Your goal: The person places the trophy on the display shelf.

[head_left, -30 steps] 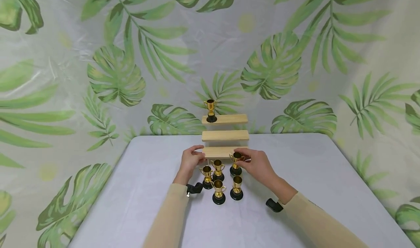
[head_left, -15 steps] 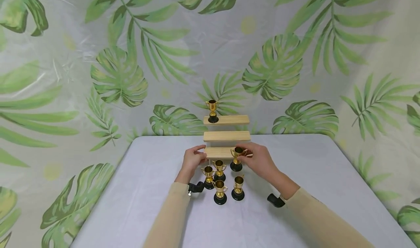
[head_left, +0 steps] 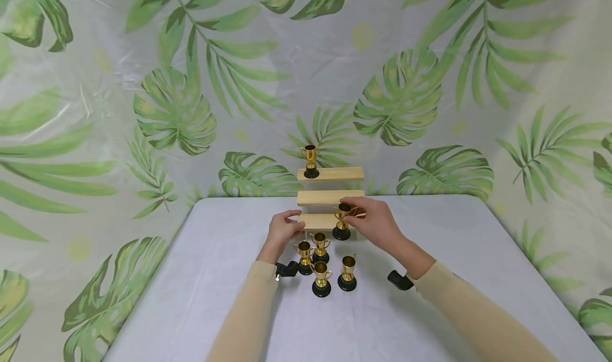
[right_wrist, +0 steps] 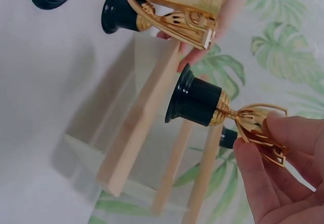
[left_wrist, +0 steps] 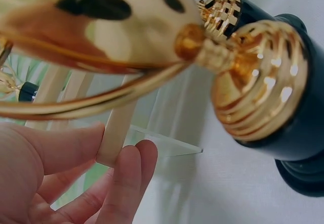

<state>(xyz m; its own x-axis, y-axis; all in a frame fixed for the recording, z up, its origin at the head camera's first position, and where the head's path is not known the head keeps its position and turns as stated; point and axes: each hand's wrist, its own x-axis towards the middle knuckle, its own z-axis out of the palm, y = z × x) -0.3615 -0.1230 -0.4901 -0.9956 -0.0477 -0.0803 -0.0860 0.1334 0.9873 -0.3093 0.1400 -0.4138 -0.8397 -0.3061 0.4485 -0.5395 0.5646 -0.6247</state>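
My right hand (head_left: 380, 221) pinches a small gold trophy cup (head_left: 341, 225) by its bowl and handle. Its black base hangs in front of the lowest board of a three-tier wooden shelf (head_left: 330, 197); the right wrist view shows the base (right_wrist: 195, 100) apart from the boards. With thumb and fingertips, my left hand (head_left: 282, 233) grips the left end of the lowest board (left_wrist: 115, 138). Another trophy (head_left: 311, 162) stands at the left of the top board.
Several more trophies stand on the white table before the shelf, among them a front left one (head_left: 321, 279) and a front right one (head_left: 348, 273). Clear side supports (right_wrist: 81, 145) carry the boards. A leaf-print curtain (head_left: 306, 75) hangs behind.
The right hand has lifted the trophy upward and toward the shelf, from near the table to in front of the lowest board. The left hand keeps its grip on the board end.
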